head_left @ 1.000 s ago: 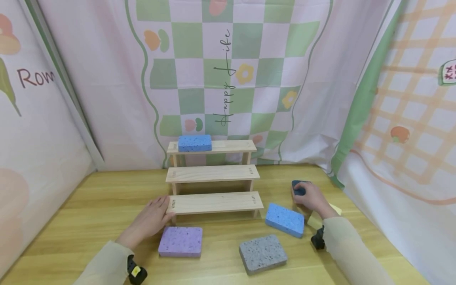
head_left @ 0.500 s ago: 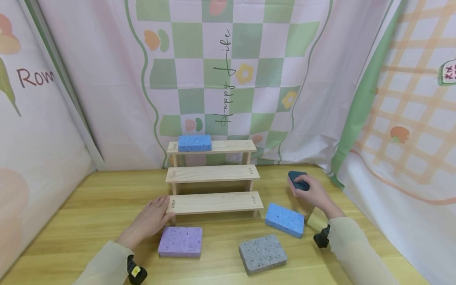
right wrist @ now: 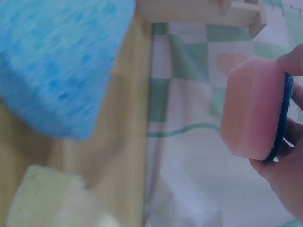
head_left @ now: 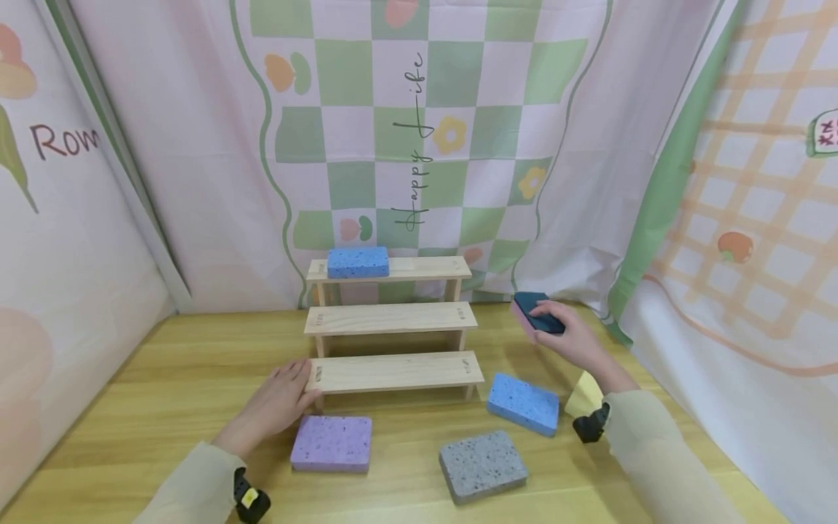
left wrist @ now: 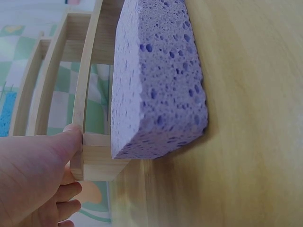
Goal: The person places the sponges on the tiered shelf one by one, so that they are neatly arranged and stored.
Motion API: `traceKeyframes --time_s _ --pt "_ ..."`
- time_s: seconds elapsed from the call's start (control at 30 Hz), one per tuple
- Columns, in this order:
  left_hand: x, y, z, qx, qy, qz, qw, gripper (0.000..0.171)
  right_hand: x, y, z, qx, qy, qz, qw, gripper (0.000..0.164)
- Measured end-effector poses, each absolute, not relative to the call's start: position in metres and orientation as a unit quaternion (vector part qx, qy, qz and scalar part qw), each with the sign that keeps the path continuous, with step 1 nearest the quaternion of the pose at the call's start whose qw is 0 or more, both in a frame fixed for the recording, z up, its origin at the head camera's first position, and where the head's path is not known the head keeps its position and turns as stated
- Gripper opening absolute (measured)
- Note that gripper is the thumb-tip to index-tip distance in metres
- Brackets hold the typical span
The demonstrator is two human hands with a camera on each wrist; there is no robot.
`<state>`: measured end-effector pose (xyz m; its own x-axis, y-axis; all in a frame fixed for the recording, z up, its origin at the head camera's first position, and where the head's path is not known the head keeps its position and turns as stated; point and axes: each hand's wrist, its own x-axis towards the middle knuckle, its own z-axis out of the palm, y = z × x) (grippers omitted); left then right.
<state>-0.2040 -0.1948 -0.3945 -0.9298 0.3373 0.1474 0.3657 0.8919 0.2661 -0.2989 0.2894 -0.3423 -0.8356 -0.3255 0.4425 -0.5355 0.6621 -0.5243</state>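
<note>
Currently, my right hand (head_left: 577, 346) pinches the pink sponge (right wrist: 251, 109); this side of its fingers, the loose blue sponge (head_left: 524, 404), yellow sponge (head_left: 585, 395), gray sponge (head_left: 483, 466) and purple sponge (head_left: 332, 442) seem left. Beyond my left hand (head_left: 275, 400), gripping the wooden rack (head_left: 393, 372), the shelved blue sponge (head_left: 358, 263) looks done.

Checkered cloth (head_left: 500, 80) behind a wood-grain table (head_left: 164, 378)

Left hand (head_left: 271, 400) low, thumb opposite its curled fingers (left wrist: 69, 208); right hand (head_left: 576, 340) up in the air, fingers pinching, and both sleeved forearms (head_left: 661, 458) reach forward, angled inward!
</note>
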Motion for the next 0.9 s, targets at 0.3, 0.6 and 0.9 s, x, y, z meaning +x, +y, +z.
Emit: traceKeyframes --time_s 0.3,0.6,0.9 --pt "-0.205 -0.195 -0.396 -0.183 -0.971 -0.142 0.051 0.059 -0.295 0.267 -0.316 0.274 -0.887 0.333 0.166 0.026" --pt "-0.204 -0.195 -0.395 -0.185 -0.971 -0.142 0.05 0.058 -0.294 0.245 -0.293 0.296 -0.884 0.329 0.15 0.027" --pt "-0.206 -0.195 -0.398 -0.186 -0.97 -0.143 0.055 0.059 -0.301 0.223 -0.28 0.324 -0.879 0.322 0.136 0.026"
